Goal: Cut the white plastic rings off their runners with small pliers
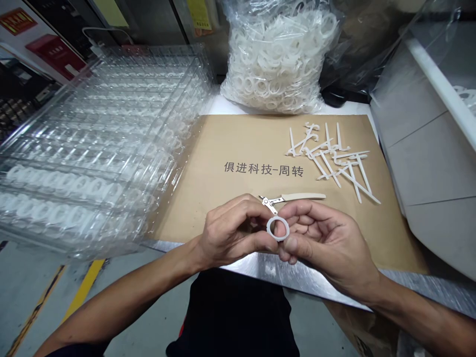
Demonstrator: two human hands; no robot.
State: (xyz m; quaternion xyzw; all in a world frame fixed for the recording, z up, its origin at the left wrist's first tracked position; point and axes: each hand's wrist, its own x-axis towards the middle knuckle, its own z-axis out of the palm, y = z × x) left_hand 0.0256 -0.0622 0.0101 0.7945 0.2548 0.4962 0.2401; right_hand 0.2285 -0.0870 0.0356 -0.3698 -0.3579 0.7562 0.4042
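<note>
A small white plastic ring (268, 229) is held up between my two hands, above the near edge of the cardboard sheet (223, 198). The fingers and thumb of my left hand (238, 228) close on the ring's left side. From the right, my right hand (323, 238) pinches its other side between thumb and fingers. Just beyond the ring lies a pair of nippers (303, 197) with pale handles, partly hidden by my fingers. Farther off to the right, several white plastic sprue pieces (334, 158) lie in a loose heap on the cardboard.
Clear plastic trays (111, 119) holding rows of white rings are stacked at the left. A clear bag (275, 64) full of white rings stands at the back. On the right is a pale bin (420, 134), with white parts partly visible inside. The metal table edge (267, 267) runs in front of me.
</note>
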